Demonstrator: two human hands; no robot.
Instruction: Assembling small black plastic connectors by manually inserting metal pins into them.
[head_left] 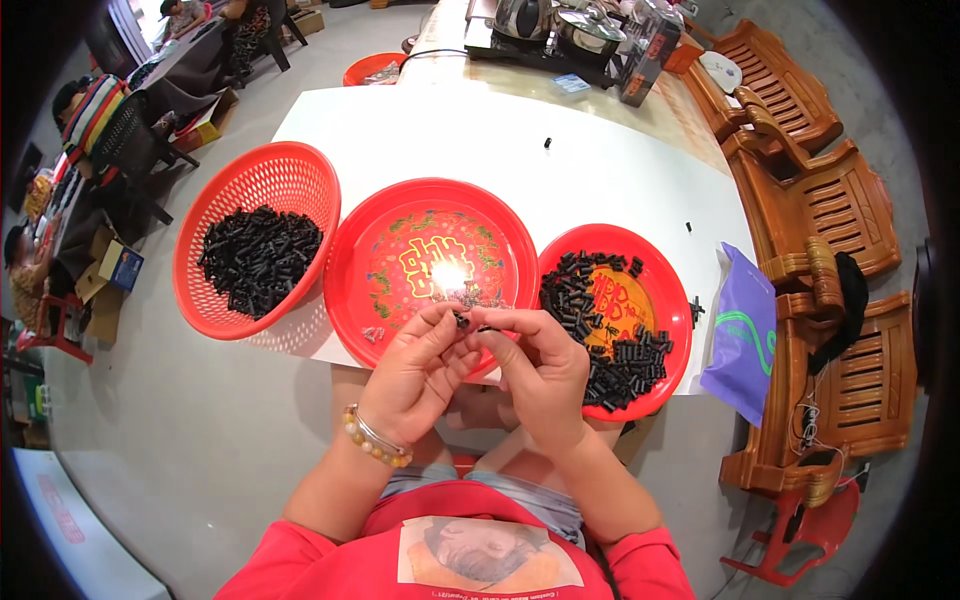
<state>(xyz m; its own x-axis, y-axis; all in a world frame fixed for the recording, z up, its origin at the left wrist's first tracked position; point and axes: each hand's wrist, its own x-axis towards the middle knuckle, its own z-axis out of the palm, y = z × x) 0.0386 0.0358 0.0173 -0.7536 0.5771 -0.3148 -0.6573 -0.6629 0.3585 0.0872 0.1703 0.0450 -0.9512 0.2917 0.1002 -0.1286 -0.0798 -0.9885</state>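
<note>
My left hand [420, 372], with a beaded bracelet at its wrist, pinches a small black cylindrical part [461, 320] between thumb and finger. Close against it, my right hand [535, 365] is closed in a pinch on a small dark piece [487, 329], mostly hidden by the fingertips. Both hands hover over the near edge of a red round tray [350, 250], where small clear pieces [374, 334] lie. To the left, a red mesh basket [318, 180] holds a heap of black cylindrical parts [262, 258]. At the right, a red plate [677, 310] bears more black parts [628, 372].
The white tabletop [440, 130] carries a stray black part [548, 143] and a purple bag [742, 335] by its right edge. Kettles [530, 18] stand at the far end. Wooden chairs [800, 200] line the right side. Other people [95, 110] sit at tables far left.
</note>
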